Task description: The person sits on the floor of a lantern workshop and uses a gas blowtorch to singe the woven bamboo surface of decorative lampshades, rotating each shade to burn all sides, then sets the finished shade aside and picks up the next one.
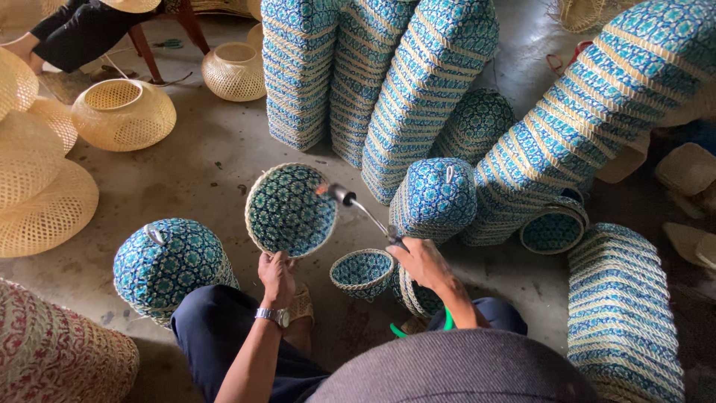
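Basket work on a concrete floor [209, 157], seen from above the seated person's head. The left hand [277, 275], a watch at its wrist, closes its fingers on the near rim of a round blue-patterned woven basket [291, 210] and tilts it so the open mouth faces upward and toward the person, which exposes the patterned interior. The right hand [423, 261] is wrapped shut around the grip of a long-nozzled torch-like tool [360, 209]; the thin metal stem runs up and left, and its dark tip sits just at the tilted basket's upper right rim, apparently so the tip can reach the edge while the hand stays clear. Whether the tip is lit cannot be told.

Between the two hands a smaller basket of the same pattern [362, 270] stands upright on the floor, close to the knees and within reach. A domed blue lidded basket with a metal loop [165, 263] rests beside the left knee, and another [435, 195] lies just beyond the right hand.

Tall nested stacks of blue-and-straw baskets [388, 82] lean across the top and right. Plain natural-coloured woven lampshades [123, 113] lie at left, near another seated person's dark-trousered legs [74, 30].
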A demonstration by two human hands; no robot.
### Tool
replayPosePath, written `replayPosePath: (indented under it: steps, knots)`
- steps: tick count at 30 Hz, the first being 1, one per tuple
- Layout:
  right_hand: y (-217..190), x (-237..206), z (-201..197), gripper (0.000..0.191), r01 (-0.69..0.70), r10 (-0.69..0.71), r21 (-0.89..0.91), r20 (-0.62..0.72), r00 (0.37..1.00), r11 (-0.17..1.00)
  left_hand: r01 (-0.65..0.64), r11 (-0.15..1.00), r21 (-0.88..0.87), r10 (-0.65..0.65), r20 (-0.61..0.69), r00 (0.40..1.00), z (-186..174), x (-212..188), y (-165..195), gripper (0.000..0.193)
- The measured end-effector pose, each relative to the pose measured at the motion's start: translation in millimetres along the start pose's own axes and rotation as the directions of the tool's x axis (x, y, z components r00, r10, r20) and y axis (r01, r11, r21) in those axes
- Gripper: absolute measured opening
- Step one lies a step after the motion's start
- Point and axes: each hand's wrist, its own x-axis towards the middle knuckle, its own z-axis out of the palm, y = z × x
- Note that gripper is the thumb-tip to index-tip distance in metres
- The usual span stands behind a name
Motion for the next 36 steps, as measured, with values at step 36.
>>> replayPosePath:
  steps: [36]
  knots:
    - [30,-55,-1,0.041,-0.538,0.453,0.399,0.292,0.842,0.743,0.139,0.939,0.315,-0.192,0.145,0.971,0,55,71,0.024]
